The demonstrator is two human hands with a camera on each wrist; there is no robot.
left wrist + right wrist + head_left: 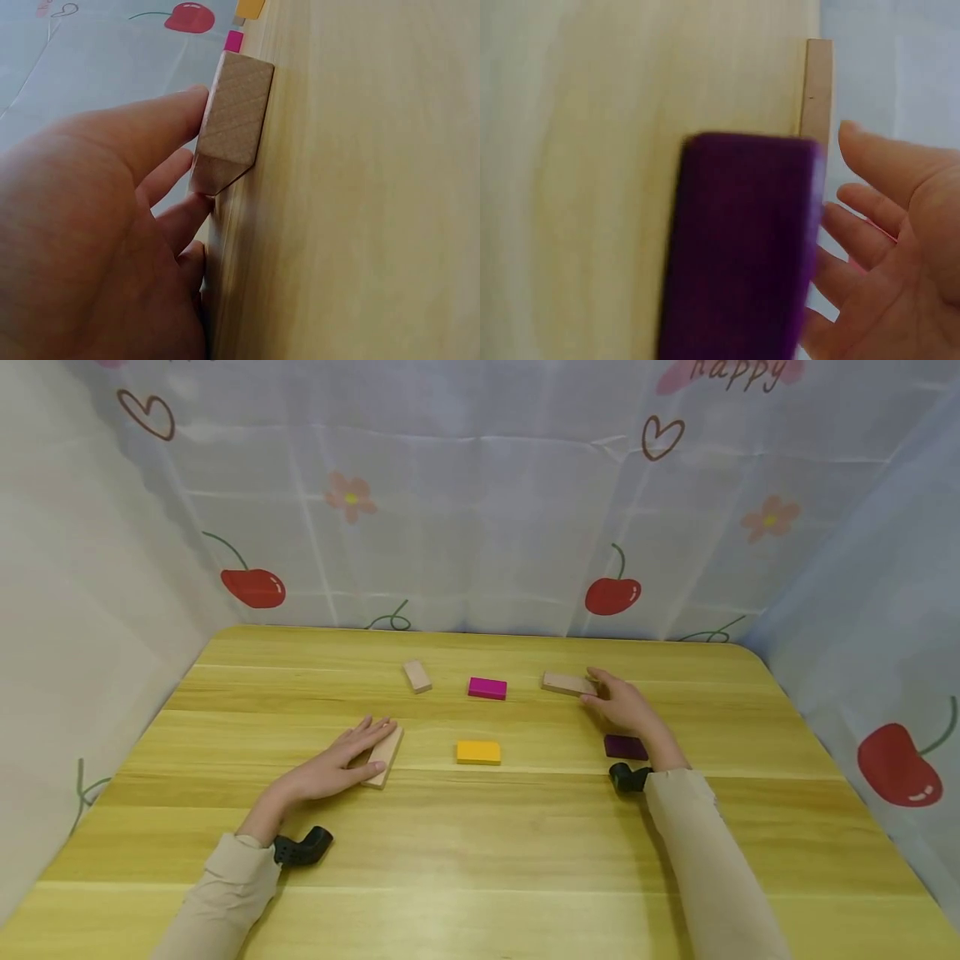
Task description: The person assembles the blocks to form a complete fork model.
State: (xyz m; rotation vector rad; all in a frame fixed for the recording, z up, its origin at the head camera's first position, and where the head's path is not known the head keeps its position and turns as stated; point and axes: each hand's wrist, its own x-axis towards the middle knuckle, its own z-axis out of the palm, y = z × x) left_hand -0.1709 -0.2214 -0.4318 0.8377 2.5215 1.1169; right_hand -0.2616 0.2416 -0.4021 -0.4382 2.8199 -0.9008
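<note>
In the head view my left hand (pixel 330 768) lies low over a plain wooden block (pixel 386 760). Its fingers stretch out straight toward the block's far end, and the thumb tip rests at its near part. Up close in the left wrist view, the block (pixel 236 112) sits flat on the table with the thumb at its upper edge. My right hand (pixel 621 700) reaches to the right end of another long wooden block (pixel 564 683), thumb and fingers spread around that end. A dark purple block (pixel 625 747) lies under the right wrist and looms large in the right wrist view.
A magenta block (pixel 487 688) and a small wooden block (pixel 417 677) lie toward the back of the wooden table (pixel 480 860). In the middle is a yellow block (pixel 478 752). A printed curtain (pixel 465 527) hangs behind the table's far edge. Black wrist mounts (pixel 303 847) stick out from both sleeves.
</note>
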